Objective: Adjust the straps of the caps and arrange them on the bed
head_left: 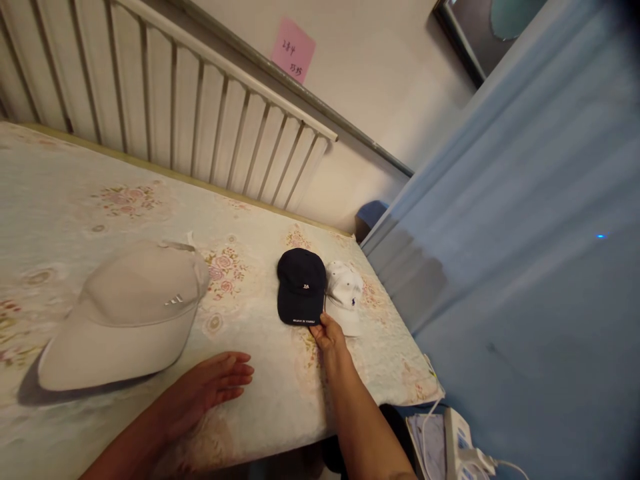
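My right hand [327,333] pinches the brim of a black baseball cap [302,277], thumb on top at the brim's right front corner. The cap faces me, with a small white logo on its crown and white lettering along the brim edge. Right beside it, partly hidden behind it and my hand, is a white baseball cap [345,287] with a small dark emblem. To the left, a large beige cap [145,287] with a silver three-stripe mark lies with its brim toward me. My left hand [215,383] hovers near that brim, fingers stretched out and holding nothing.
The caps lie on a flower-patterned cloth [260,387] over a flat surface. Behind stands a white slatted radiator [185,113] against the wall, with a pink note [293,50] above. A blue curtain [500,233] hangs at right; a white power strip [457,440] sits below it.
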Demonstrator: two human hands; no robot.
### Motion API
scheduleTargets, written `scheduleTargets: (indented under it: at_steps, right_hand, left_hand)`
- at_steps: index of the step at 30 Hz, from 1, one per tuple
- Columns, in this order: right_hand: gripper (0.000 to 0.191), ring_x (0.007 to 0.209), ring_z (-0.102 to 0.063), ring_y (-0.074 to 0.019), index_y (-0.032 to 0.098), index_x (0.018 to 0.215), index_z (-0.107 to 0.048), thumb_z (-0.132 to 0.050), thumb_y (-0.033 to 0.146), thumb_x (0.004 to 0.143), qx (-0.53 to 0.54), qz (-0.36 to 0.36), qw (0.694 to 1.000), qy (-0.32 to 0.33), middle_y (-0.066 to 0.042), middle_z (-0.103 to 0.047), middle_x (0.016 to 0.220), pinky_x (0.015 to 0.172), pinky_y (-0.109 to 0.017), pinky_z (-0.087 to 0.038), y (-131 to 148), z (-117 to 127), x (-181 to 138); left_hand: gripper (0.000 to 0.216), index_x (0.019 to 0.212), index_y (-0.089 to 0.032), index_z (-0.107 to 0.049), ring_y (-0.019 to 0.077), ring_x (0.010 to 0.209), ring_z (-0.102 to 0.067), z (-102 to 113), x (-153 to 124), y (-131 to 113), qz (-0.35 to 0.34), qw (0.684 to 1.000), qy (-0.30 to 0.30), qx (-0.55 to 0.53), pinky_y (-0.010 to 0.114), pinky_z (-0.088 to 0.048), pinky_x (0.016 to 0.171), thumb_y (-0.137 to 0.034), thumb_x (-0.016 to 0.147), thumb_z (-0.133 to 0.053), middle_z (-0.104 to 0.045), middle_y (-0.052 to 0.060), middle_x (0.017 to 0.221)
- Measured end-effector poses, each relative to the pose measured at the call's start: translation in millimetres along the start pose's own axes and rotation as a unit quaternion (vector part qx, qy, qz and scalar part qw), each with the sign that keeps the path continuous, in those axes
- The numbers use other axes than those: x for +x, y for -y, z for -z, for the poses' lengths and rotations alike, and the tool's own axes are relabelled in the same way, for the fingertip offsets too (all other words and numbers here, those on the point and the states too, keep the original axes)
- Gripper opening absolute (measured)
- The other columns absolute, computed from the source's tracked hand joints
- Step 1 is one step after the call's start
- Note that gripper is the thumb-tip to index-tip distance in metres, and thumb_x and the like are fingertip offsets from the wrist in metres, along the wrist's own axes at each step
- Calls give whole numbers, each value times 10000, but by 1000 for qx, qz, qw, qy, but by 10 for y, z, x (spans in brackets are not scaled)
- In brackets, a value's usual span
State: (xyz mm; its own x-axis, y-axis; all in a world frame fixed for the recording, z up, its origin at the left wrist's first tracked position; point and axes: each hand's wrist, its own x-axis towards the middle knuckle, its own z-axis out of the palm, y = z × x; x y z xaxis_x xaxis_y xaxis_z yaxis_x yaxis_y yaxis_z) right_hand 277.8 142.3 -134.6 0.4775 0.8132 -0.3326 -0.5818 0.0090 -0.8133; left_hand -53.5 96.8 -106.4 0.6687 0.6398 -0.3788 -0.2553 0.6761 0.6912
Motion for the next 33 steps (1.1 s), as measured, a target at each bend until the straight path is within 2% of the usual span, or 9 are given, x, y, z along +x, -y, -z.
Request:
scheduleTargets:
  at_steps: [4,7,11,16,20,33]
  right_hand:
    - [85,683,-694,-163,159,798,-552,-555,113,726,-19,4,998,-52,-29,-684,692,706,-313,-593,-50,23,-81]
    - [99,631,-684,-146,189,726,-511,-557,102,723,-28,18,995,-93,7,-637,616,709,-299,-595,-157,46,-191]
    - [90,682,-702,-139,193,743,-506,-524,105,751,-23,25,992,-125,-5,-655,665,756,-293,-587,-351,-24,-377]
    - [35,740,-722,-194,159,811,-553,-529,139,796,-14,-32,993,-117,-81,-703,742,744,-360,-591,-420,-233,-498]
    - [34,745,-721,-182,174,830,-560,-555,147,810,-8,-49,992,-118,-67,-709,743,746,-348,-587,-365,-324,-489]
    - [69,731,-716,-172,190,788,-550,-532,169,851,2,-45,994,-95,-58,-709,716,742,-357,-591,-379,-250,-430]
  left_hand:
    - [400,1036,-162,-690,300,1052,-635,-22,-21,-19,-4,1000,-7,6,402,-467,940,-451,761,-666,-697,156,1097]
    - [394,1027,-157,-692,300,1042,-637,-43,-30,-25,-5,1000,-9,6,416,-460,949,-450,764,-664,-702,155,1076]
    - [394,1034,-149,-677,287,1031,-640,-43,-9,1,-2,1000,-12,3,413,-463,948,-452,783,-648,-703,151,1067]
    - [411,1039,-140,-675,284,1021,-644,-37,12,18,2,1000,-14,2,400,-473,935,-448,767,-667,-707,159,1052]
    - [399,1025,-146,-681,288,1022,-644,-64,-11,4,3,1000,-21,5,397,-474,932,-443,759,-675,-710,156,1042]
    - [392,1015,-155,-680,286,1017,-645,-33,6,35,-5,1000,-9,3,392,-474,926,-438,744,-684,-710,155,1041]
